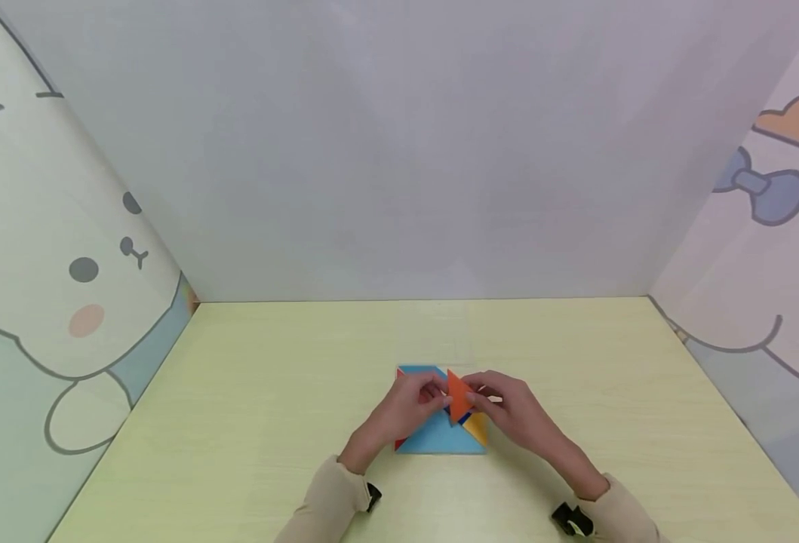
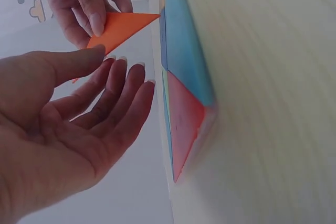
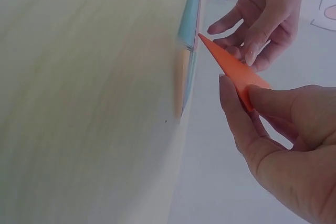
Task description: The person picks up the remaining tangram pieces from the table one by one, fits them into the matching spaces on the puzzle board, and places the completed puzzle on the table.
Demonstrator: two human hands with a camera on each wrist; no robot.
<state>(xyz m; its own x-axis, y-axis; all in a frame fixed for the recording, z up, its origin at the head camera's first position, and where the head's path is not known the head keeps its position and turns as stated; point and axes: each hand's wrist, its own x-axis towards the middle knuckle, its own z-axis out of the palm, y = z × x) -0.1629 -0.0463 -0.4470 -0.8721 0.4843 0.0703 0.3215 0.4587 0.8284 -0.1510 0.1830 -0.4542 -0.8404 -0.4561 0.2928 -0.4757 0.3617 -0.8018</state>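
An orange triangle (image 1: 459,398), like a tangram piece, is held tilted above a square puzzle board (image 1: 440,440) with light blue, red and yellow pieces. My right hand (image 1: 508,407) pinches it between thumb and fingers; the right wrist view shows this grip on the triangle (image 3: 239,74). Across from it, my left hand (image 1: 413,403) has its thumb tip right at the triangle's long edge. Its other fingers are loosely bent beneath, as the left hand (image 2: 79,108) shows in the left wrist view. A dark blue patch shows on the board behind the triangle.
The board lies on a pale wooden table (image 1: 270,377). A faint clear strip (image 1: 434,328) lies on the table behind it. A grey wall (image 1: 399,151) stands at the back, with cartoon-printed panels (image 1: 66,226) at the sides. Dark straps (image 1: 571,519) circle the sleeves.
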